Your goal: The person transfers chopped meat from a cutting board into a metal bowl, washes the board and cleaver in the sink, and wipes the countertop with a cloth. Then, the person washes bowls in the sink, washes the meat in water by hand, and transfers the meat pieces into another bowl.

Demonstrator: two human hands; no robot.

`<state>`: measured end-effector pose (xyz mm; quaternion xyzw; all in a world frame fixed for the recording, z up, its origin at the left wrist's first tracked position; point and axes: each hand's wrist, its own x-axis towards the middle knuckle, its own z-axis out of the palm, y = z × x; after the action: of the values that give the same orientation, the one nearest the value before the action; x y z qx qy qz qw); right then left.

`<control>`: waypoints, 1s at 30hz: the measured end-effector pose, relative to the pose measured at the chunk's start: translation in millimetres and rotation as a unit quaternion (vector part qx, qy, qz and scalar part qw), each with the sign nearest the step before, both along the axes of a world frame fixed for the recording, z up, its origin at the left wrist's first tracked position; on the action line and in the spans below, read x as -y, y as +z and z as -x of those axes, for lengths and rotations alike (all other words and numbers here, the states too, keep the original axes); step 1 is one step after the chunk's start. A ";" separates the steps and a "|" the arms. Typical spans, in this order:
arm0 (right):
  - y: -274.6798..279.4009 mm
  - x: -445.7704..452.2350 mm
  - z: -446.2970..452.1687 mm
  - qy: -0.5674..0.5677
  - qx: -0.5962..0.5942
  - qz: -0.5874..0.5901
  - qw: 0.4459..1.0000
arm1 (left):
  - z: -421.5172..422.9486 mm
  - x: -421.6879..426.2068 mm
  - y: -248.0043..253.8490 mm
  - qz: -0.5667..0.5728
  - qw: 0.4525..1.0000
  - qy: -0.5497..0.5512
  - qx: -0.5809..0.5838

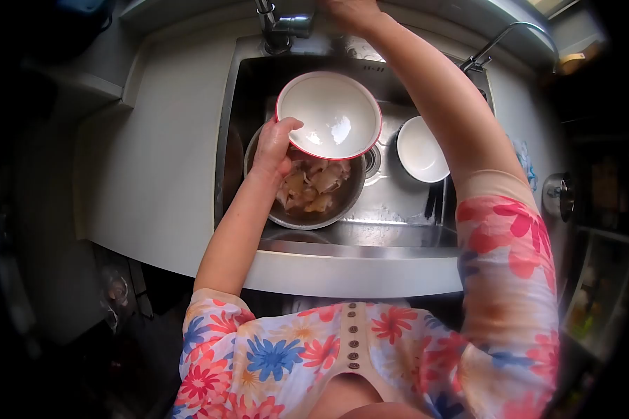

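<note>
My left hand (275,145) grips the rim of a white bowl with a red edge (328,115), its thumb over the inside. The bowl is held above a large metal pot (353,202) in the sink, covering its upper part. Pieces of what looks like raw meat (306,188) lie in liquid in the pot. My right arm reaches up past the faucet side of the sink; my right hand (349,12) is partly cut off at the top edge, its fingers hidden.
A second white bowl (422,150) sits in the right of the metal sink (391,209), by the drain. A faucet (286,26) stands at the back left, a thin curved spout (514,26) at the back right. Pale countertop (154,153) borders the sink.
</note>
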<state>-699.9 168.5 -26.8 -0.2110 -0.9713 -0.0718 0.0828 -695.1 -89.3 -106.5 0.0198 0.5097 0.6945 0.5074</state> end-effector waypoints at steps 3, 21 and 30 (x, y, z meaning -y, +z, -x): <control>-19.9 -13.3 17.3 -0.007 0.022 -0.014 1.000 | 23.2 -8.6 -7.1 0.001 0.998 -0.009 0.061; -27.5 -18.0 0.4 -0.246 -0.296 0.509 0.770 | 18.5 -5.5 -45.8 -0.069 0.994 -0.015 0.087; -37.1 -34.0 16.8 -0.027 -0.363 0.744 0.560 | 17.3 -8.4 -63.6 -0.072 0.995 -0.025 0.064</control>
<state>-716.7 202.5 -63.9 -0.2325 -0.5617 0.7568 0.2402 -712.4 -80.9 -170.1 0.0249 0.4237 0.7164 0.5538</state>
